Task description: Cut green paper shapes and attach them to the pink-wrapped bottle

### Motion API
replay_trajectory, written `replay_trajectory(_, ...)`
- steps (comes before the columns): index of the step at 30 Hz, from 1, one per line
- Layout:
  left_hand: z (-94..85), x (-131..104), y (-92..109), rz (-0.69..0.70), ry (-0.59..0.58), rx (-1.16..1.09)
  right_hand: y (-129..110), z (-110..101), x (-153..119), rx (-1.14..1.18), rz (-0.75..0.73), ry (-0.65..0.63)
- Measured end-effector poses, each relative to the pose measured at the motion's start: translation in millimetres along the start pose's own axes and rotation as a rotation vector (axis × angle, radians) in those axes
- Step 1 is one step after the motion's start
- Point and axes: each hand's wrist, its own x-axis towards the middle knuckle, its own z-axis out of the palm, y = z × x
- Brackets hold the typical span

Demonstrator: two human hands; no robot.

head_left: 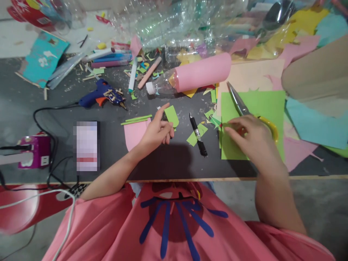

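My left hand (158,129) hovers at the middle of the table, index finger stretched out and the others loosely bent, with nothing visibly gripped. Right by its fingertips is a small green paper piece (172,115); whether they touch is unclear. Partly behind that hand lies a rounded pink paper piece (134,135) with thin green strips (138,119) along its top. My right hand (251,136) is over the handles of the scissors (237,99), thumb and forefinger apart. The scissors rest on a green paper sheet (252,101). Between both hands lies a black pen (197,134) across green scraps.
A pink-wrapped plastic bottle (202,72) lies behind my hands. To the left are a blue glue gun (100,94), a phone (87,146) and a purple power adapter (34,151) with cables. Markers (111,58), clear bottles (168,21) and coloured paper (318,123) crowd the back and right.
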Motion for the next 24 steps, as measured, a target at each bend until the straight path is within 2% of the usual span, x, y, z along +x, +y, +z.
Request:
replay_trajectory(3,0.2,0.2,2.3,-0.098,-0.074,-0.013,-15.6,13.3,4.8,0.025,-0.055,-0.108)
replay_trajectory(6,0.3,-0.3,3.5,-0.105,-0.057,0.009,-24.3,24.8,8.2,0.002,-0.078,-0.107)
replay_trajectory(11,0.5,-4.8,3.3,0.036,0.066,0.064,-30.0,35.8,12.4,-0.017,-0.072,-0.144)
replay_trajectory(14,-0.5,-5.8,2.1,0.127,0.126,0.084,-31.4,34.2,15.1,0.07,-0.09,-0.213)
replay_trajectory(16,-1.9,-4.1,0.2,0.208,0.161,0.205,-31.6,28.8,16.7,0.148,-0.109,-0.227)
replay_trajectory(18,-3.3,-1.1,-3.2,0.336,0.14,0.429,-30.8,21.4,17.7,0.219,-0.091,-0.155)
replay_trajectory(21,-3.9,2.8,-9.5,0.511,0.016,0.756,-29.2,11.8,18.1,0.324,0.005,0.072)
replay_trajectory(24,-2.8,1.7,-12.5,0.529,-0.046,0.906,-31.1,8.7,17.7,0.5,0.036,0.262)
